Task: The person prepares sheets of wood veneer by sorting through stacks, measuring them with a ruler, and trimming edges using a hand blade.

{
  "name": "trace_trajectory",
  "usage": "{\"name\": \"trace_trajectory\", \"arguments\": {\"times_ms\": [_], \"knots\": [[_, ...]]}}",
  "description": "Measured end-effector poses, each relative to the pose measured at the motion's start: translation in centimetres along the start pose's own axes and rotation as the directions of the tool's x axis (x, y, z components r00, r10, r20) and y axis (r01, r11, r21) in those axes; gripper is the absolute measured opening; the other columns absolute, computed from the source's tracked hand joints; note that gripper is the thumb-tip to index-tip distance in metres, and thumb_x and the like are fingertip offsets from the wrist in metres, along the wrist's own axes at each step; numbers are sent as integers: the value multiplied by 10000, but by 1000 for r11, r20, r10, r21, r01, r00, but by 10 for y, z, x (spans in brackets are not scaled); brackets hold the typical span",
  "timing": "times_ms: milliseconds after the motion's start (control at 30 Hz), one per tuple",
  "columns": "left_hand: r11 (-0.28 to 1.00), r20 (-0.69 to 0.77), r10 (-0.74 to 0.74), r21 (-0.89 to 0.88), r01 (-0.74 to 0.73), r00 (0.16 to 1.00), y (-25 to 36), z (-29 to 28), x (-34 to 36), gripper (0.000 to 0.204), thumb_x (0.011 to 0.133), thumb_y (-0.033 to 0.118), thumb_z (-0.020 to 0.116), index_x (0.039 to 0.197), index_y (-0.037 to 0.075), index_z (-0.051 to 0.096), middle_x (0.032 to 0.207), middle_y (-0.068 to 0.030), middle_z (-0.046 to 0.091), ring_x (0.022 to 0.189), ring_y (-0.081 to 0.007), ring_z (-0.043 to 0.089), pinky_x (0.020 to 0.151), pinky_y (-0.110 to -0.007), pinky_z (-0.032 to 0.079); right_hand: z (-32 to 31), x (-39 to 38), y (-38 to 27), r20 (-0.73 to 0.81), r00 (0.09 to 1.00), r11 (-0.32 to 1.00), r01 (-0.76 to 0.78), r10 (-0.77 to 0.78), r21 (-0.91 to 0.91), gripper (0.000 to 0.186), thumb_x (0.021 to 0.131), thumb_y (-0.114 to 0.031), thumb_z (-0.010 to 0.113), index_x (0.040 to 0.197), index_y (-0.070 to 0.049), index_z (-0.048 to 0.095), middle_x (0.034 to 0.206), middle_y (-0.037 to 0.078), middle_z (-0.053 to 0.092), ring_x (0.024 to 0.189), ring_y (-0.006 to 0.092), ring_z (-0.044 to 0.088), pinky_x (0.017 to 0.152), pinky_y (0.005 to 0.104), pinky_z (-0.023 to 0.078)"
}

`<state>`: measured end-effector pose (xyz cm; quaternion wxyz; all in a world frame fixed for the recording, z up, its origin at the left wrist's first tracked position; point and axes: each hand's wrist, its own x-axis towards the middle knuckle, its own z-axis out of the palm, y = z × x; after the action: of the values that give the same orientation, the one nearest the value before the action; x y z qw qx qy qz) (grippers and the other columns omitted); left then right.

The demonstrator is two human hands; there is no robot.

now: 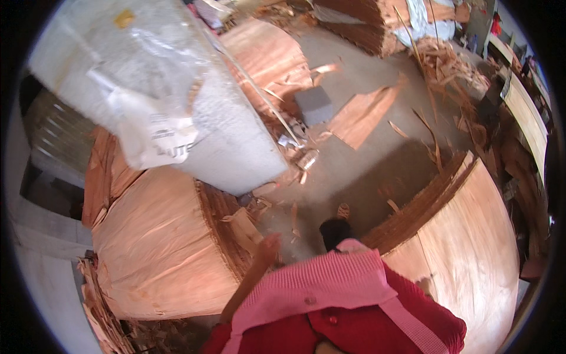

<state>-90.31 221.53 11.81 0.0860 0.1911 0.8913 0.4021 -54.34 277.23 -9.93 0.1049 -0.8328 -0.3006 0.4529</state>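
Note:
My left hand (268,249) hangs beside the ragged edge of a stack of wood veneer sheets (159,248) on the left. It is smeared by motion, so its fingers and any grip do not show clearly. My right hand does not show; only the red sleeve (427,304) on that side is seen, next to a second, paler veneer stack (466,248). A pink ribbed apron (312,283) covers my front, and one shoe (344,210) stands on the floor between the stacks.
A large grey panel (236,135) with a white plastic bag (156,133) on it rises at the left. Torn veneer (365,115), a dark grey block (314,106) and scattered strips lie on the concrete floor. More veneer stacks (362,29) stand at the back.

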Motion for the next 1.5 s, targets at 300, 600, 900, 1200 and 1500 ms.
{"name": "trace_trajectory", "arguments": {"times_ms": [300, 600, 900, 1200, 1500], "knots": [[992, 128, 126, 10, -128, 984, 44, -26, 320, 262, 771, 97, 548, 1021, 19, 549, 1027, -139, 567, 952, -267, 551, 820, -328, 430, 333, -286, -273, 760, 592, 876, 478, -268, -62, 176, 789, -221, 580, 802, -51, 536, 563, 62, 544, 391, 123, 469, 310, 225, 288], [982, -337, -184, -105, 157, 923, -7, -61, 556, 315, 774, 55, 553, 1088, 66, 534, 1025, -119, 573, 905, -243, 570, 758, -305, 447, 574, -405, -444, 876, 414, 820, 572, -249, -38, 252, 794, -235, 578, 943, -36, 536, 659, 87, 566, 423, 141, 493, 343, 230, 343], [983, -536, 48, 176, 56, 843, 13, -131, 791, 352, 757, 71, 547, 1105, 45, 507, 1106, -153, 527, 1027, -309, 499, 859, -361, 403, 766, -418, -617, 823, 463, 736, 671, -329, -84, 230, 809, -245, 524, 950, -63, 521, 655, 76, 560, 405, 131, 475, 306, 236, 310], [753, -662, 182, 570, 330, 727, 48, -246, 937, 434, 710, 15, 583, 1132, 71, 499, 1272, -134, 397, 1188, -321, 349, 975, -410, 294, 1035, -500, -721, 981, 188, 624, 772, -45, -119, 201, 781, -226, 563, 859, -49, 506, 598, 95, 557, 356, 144, 452, 287, 240, 297], [262, -692, 43, 704, 660, 721, 88, -323, 1082, 254, 697, 79, 578, 937, 134, 642, 1328, -105, 329, 1268, -351, 189, 979, -559, 188, 1234, -631, -870, 997, 17, 512, 857, 72, -52, 294, 801, -267, 563, 957, -20, 524, 649, 98, 572, 401, 128, 493, 295, 214, 318]]}}
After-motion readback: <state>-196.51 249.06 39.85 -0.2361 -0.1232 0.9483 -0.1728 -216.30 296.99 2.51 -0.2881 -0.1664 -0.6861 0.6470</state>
